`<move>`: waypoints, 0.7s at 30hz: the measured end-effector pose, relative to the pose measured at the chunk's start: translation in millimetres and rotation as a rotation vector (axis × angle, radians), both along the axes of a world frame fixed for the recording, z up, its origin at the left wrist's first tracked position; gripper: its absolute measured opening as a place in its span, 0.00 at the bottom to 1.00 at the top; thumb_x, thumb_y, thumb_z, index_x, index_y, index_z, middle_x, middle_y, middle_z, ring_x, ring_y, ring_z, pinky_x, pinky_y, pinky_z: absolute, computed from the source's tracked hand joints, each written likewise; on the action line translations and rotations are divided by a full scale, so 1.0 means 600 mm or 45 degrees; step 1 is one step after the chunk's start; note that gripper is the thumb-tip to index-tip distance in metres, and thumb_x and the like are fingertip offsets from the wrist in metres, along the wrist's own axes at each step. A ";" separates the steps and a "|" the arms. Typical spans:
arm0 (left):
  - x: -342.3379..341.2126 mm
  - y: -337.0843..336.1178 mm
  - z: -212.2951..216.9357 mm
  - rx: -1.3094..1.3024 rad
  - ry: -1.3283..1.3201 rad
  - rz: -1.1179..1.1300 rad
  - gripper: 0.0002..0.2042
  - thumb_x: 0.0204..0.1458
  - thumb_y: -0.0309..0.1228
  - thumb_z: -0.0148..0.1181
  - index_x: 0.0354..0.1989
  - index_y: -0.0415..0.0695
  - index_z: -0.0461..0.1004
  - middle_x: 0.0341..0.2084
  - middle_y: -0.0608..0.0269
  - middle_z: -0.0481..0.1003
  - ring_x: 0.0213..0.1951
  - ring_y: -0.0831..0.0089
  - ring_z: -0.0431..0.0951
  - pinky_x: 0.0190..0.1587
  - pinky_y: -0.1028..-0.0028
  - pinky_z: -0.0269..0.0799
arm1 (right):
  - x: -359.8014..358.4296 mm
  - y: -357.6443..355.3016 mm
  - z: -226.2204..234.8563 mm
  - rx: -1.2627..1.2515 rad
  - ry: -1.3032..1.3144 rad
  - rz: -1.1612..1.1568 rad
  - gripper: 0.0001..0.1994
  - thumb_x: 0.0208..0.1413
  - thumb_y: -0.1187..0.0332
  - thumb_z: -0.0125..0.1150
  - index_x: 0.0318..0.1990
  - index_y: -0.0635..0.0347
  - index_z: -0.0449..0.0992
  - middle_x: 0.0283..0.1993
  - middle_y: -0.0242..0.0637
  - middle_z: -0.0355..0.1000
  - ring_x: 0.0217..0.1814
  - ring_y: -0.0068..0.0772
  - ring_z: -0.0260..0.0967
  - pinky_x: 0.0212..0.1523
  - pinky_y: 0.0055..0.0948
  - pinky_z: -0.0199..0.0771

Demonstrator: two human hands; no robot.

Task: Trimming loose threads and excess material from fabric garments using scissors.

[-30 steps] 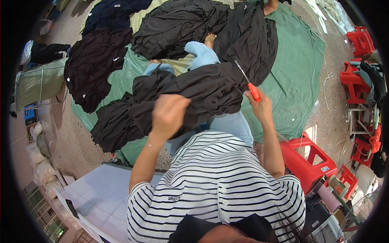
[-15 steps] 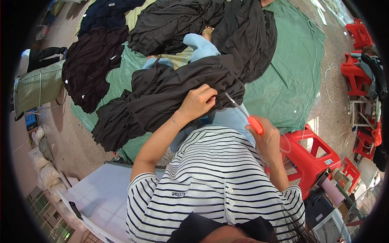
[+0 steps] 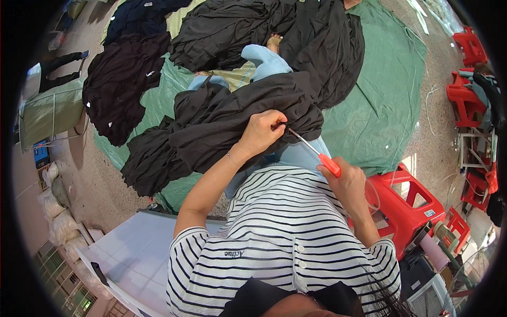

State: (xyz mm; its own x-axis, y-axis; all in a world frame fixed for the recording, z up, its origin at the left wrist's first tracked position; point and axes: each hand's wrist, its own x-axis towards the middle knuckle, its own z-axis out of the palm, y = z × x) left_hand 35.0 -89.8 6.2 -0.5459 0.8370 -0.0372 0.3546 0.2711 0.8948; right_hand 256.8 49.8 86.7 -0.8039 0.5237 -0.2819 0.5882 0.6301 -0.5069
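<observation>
A black garment (image 3: 237,113) lies bunched across my lap over light blue trousers. My left hand (image 3: 262,131) is closed in a pinch on the cloth near the garment's right end. In my right hand (image 3: 344,180) is a tool with a red handle (image 3: 330,165) and a slim, straight metal shaft; its exact kind I cannot make out. The shaft's tip points up and left and meets the black cloth just right of my left fingertips. A thin clear tube loops beside my right wrist.
Large heaps of black clothing (image 3: 227,37) lie ahead on a green tarp (image 3: 377,113), with a dark maroon pile (image 3: 119,87) at the left. A red plastic stool (image 3: 409,203) stands close by my right arm. A white panel (image 3: 137,253) is at lower left; more red stools line the right.
My right hand has brought the tool's tip up and left, from beside the cloth onto it by my left fingers. My left hand keeps its pinch and has shifted slightly right.
</observation>
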 end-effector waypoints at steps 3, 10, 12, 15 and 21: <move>-0.009 0.030 0.041 -0.034 0.098 -0.067 0.07 0.47 0.24 0.66 0.32 0.37 0.75 0.27 0.58 0.76 0.27 0.69 0.78 0.29 0.72 0.74 | 0.008 0.007 -0.001 -0.051 0.129 -0.083 0.16 0.51 0.54 0.69 0.34 0.59 0.78 0.27 0.47 0.75 0.25 0.53 0.73 0.25 0.43 0.70; -0.029 0.089 0.013 -0.124 0.648 -0.427 0.04 0.46 0.22 0.60 0.32 0.40 0.75 0.33 0.55 0.67 0.33 0.53 0.77 0.36 0.58 0.73 | 0.014 0.026 0.000 0.071 0.232 -0.206 0.15 0.52 0.56 0.69 0.37 0.58 0.78 0.27 0.46 0.75 0.26 0.53 0.73 0.26 0.42 0.70; -0.035 0.093 0.023 -0.242 0.634 -0.423 0.05 0.45 0.22 0.61 0.31 0.40 0.74 0.32 0.54 0.68 0.33 0.52 0.77 0.36 0.58 0.73 | 0.018 0.025 -0.004 0.052 0.244 -0.191 0.15 0.52 0.55 0.69 0.37 0.58 0.78 0.26 0.45 0.75 0.24 0.52 0.72 0.25 0.41 0.70; -0.048 0.088 0.026 -0.173 0.562 -0.380 0.05 0.43 0.20 0.59 0.30 0.38 0.73 0.30 0.52 0.70 0.32 0.49 0.76 0.36 0.58 0.73 | 0.011 0.017 0.005 0.025 0.274 -0.200 0.15 0.52 0.55 0.69 0.34 0.58 0.77 0.23 0.44 0.74 0.23 0.51 0.72 0.23 0.40 0.69; -0.047 0.086 0.024 -0.084 0.513 -0.300 0.06 0.42 0.18 0.58 0.31 0.38 0.73 0.26 0.51 0.73 0.32 0.49 0.76 0.36 0.60 0.74 | 0.000 0.014 0.002 0.028 0.171 -0.151 0.17 0.52 0.53 0.68 0.30 0.59 0.75 0.18 0.46 0.71 0.20 0.53 0.70 0.20 0.44 0.66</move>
